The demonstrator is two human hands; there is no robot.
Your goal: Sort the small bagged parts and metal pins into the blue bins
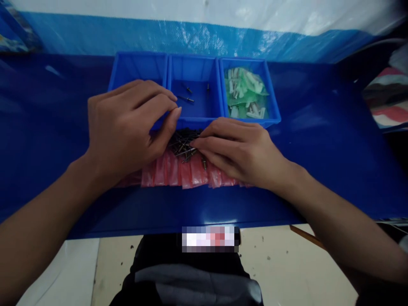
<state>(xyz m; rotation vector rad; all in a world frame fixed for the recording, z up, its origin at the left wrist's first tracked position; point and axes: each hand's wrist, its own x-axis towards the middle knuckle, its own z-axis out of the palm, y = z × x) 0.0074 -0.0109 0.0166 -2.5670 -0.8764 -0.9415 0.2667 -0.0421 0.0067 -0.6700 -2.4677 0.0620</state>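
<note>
A heap of dark metal pop rivets [183,146] lies on a row of small pink plastic bags [170,172] in front of the bins. My right hand [242,148] reaches into the heap from the right, thumb and fingers pinched on a thin rivet. Above the heap's left side, my left hand [127,119] has its thumb and index fingertips together at the front of the middle blue bin [194,66]. Whatever those fingertips pinch is too small to make out. A few loose rivets [188,100] are in that bin, one close beside the left fingertips.
The left blue bin [140,63] is partly behind my left hand. In the right blue bin [274,102] are green-tinted bags [245,87] of pale plugs and metal pieces. A phone-like device [236,236], its screen blurred out, is below the edge of the blue table [318,170].
</note>
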